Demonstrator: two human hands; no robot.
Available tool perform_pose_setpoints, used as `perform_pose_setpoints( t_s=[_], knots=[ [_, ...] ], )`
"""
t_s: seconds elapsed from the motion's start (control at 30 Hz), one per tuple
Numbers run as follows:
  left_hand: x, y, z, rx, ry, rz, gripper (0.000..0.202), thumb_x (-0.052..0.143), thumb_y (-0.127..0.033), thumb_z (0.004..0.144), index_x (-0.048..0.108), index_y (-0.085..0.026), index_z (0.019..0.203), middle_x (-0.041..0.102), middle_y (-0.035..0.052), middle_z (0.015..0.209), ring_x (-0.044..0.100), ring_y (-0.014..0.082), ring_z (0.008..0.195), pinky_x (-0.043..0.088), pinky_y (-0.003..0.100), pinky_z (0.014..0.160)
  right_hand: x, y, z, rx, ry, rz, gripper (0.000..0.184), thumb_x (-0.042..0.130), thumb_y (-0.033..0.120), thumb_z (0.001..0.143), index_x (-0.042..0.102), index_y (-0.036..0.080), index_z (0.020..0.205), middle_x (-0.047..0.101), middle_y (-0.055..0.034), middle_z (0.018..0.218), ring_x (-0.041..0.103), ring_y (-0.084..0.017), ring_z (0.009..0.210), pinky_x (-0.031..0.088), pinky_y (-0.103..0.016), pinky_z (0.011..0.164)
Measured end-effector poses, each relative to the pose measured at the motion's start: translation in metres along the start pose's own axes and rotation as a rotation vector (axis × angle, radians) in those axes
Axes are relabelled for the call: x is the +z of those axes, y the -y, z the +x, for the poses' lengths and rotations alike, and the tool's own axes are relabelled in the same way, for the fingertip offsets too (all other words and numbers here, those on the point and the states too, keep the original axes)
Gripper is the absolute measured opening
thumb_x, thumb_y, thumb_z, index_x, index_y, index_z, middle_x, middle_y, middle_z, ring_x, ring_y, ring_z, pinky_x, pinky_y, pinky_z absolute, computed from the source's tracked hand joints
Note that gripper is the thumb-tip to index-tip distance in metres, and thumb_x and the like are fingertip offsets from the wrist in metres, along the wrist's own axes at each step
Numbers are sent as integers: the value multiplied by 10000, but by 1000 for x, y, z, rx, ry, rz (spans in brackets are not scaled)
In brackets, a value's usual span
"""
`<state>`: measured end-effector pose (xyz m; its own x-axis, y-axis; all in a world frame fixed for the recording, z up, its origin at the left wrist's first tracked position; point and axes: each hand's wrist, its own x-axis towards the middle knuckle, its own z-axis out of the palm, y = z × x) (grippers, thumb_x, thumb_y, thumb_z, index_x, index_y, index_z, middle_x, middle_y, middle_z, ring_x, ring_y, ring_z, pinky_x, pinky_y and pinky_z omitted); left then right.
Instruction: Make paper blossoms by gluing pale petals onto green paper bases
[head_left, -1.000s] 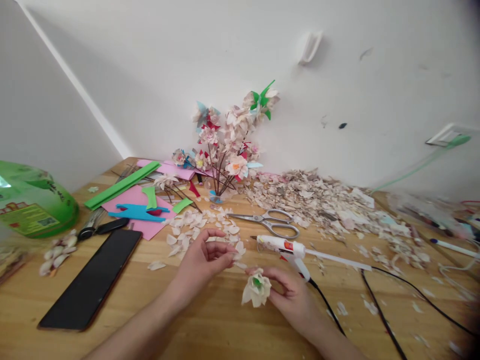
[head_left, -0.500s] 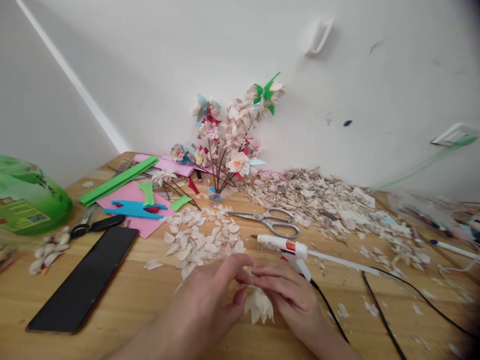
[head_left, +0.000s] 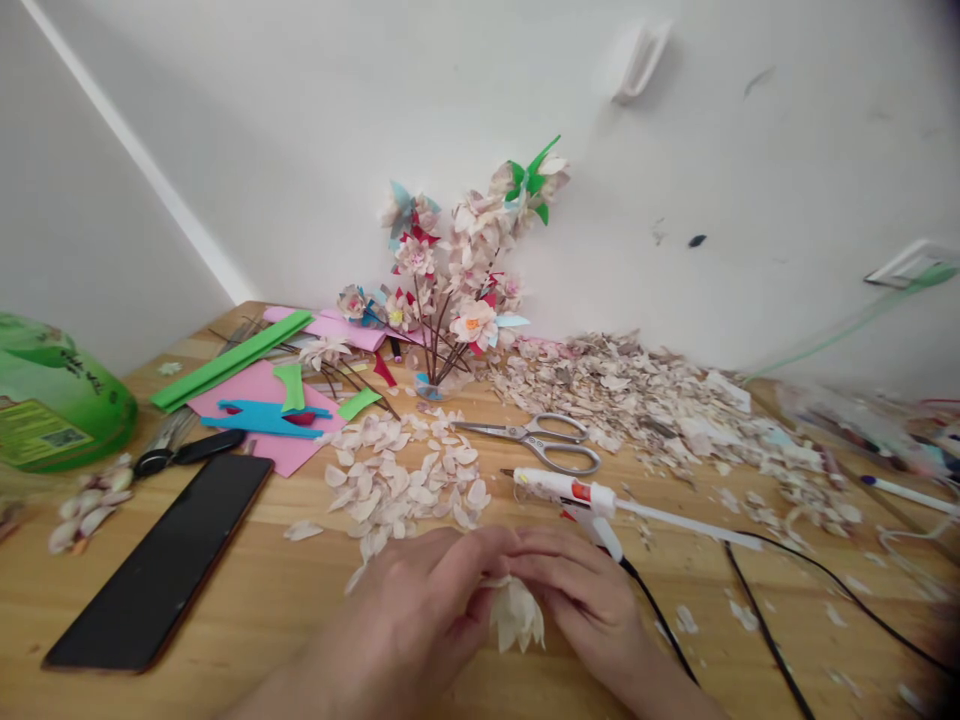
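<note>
Between my hands hangs a pale petal flower (head_left: 517, 615), its petals pointing down toward me. My left hand (head_left: 424, 605) is closed, with thumb and fingertips pinching at the flower's upper left side. From the other side my right hand (head_left: 589, 600) grips the flower too, its fingers reaching over the top to meet the left fingertips. The exact pinch point is hidden behind the fingers. Just beyond my hands lie loose pale petals (head_left: 405, 475) in a spread pile. A white glue gun (head_left: 562, 490) rests beyond my right hand, with grey scissors (head_left: 536, 435) behind it.
A bunch of petal flowers (head_left: 472, 260) stands by the wall. Dry petal scraps (head_left: 637, 390) are heaped at back right. To the left are a phone (head_left: 165, 560), a green bottle (head_left: 67, 400) and coloured paper (head_left: 262, 405). Black cables (head_left: 757, 610) run along the right.
My left thumb and fingers have closed in nearer the flower, and the two hands' fingertips now meet. The view has shifted slightly.
</note>
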<state>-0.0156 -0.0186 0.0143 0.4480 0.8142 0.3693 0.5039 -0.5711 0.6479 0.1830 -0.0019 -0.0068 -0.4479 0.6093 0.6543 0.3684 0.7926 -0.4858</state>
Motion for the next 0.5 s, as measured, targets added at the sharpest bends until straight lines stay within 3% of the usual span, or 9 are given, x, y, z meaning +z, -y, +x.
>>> perform_pose_setpoints(
  t_s=[0.5],
  knots=[
    [-3, -4, 7, -169, 101, -197, 478, 542, -84, 715, 454, -340, 1110, 679, -60, 868, 636, 123, 751, 482, 218, 689, 1, -1, -4, 26, 6, -21, 327, 499, 4, 777, 656, 217, 969, 702, -60, 899, 647, -173, 860, 546, -292, 744]
  ],
)
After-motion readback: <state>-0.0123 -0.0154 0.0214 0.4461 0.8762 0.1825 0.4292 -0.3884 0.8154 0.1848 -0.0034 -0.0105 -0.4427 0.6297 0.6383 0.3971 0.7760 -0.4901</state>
